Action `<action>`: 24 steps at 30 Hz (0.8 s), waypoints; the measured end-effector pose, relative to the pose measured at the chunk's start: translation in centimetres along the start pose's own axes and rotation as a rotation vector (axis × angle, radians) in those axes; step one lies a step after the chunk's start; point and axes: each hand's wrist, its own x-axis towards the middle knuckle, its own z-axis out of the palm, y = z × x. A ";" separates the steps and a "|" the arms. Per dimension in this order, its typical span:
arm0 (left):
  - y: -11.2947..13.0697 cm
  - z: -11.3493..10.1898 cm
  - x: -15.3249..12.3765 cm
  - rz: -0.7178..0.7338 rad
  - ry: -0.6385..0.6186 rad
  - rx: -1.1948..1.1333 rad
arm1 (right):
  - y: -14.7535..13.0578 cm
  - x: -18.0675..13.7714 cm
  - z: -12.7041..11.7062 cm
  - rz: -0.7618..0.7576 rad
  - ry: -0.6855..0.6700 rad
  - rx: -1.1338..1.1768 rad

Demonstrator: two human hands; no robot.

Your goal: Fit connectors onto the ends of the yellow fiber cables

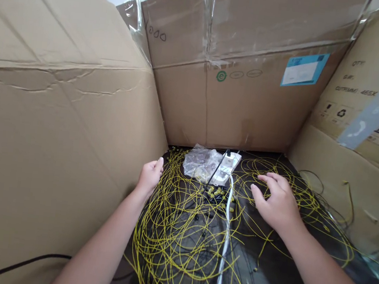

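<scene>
Cardboard walls on three sides; the left panel [52, 112] leans in close beside the left hand [150, 177]. That hand sits at the left edge of the tangle of thin yellow cables [180, 223], fingers curled loosely inward, and I cannot tell whether any strand is caught inside the curl; the knuckles are turned toward the cardboard and the cables lie just right of and beneath the fingertips. Risk here, as I judge it: the loops overlap many times over, so lifting one strand would likely drag the neighbours up and tighten a knot, or kink a thin cable sharply. Mid-scene, a white cord [225, 237] runs from the near edge up through the tangle to a white power strip [228, 167], which lies against a crumpled clear plastic bag [202, 162] by the back wall; small yellow and dark connector ends [217, 193] are scattered just in front. A snagged loop could tug the cord or sweep those small pieces out of reach. Further right, the right hand [276, 202] hovers low over the pile, fingers spread wide and pointing left, holding nothing that I can see; yellow loops lie directly under the palm and fan out to its right toward the right cardboard panel [353, 147].
</scene>
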 end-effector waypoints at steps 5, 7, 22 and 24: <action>0.5 0.2 0.4 0.095 0.007 -0.108 | 0.0 0.0 0.0 0.005 -0.004 -0.001; 0.6 0.5 0.6 0.160 -0.023 -0.170 | 0.0 0.0 0.0 0.002 -0.008 -0.004; -3.3 -0.6 1.6 0.306 0.127 0.229 | -0.7 0.0 0.0 -0.049 0.011 -0.027; -3.2 -0.9 1.6 0.307 0.152 0.240 | -0.9 0.0 0.0 -0.054 0.005 -0.028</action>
